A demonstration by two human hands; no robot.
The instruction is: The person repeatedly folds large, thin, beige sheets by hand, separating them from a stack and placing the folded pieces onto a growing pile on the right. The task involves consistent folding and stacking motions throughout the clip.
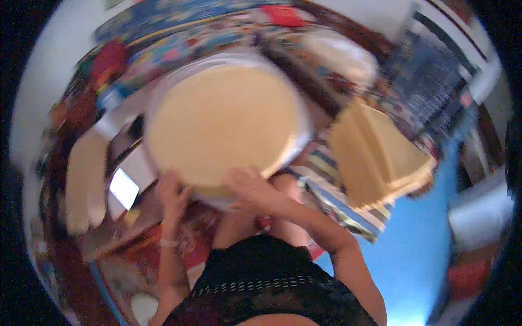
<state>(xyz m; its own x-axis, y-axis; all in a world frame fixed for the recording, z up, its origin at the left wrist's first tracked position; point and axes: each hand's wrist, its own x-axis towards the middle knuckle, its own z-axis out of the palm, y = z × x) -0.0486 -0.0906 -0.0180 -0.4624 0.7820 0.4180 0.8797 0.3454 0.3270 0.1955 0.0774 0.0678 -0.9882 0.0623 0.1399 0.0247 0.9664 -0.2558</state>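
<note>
A large round disc covered in pale yellow material [224, 122], with a whitish rim, lies before me over my knees. My left hand [171, 195] is at its lower left edge, fingers bent towards the rim. On the lower edge, nearer the middle, my right hand [248, 189] rests with its fingers spread over the yellow surface. The picture is blurred, and whether either hand grips the rim does not show.
Folded yellow cloth [367, 155] lies on a striped textile [359, 216] at the right. A lit rectangular screen [124, 188] and a long beige piece [85, 183] are at the left. Blue floor [399, 252] shows at the lower right.
</note>
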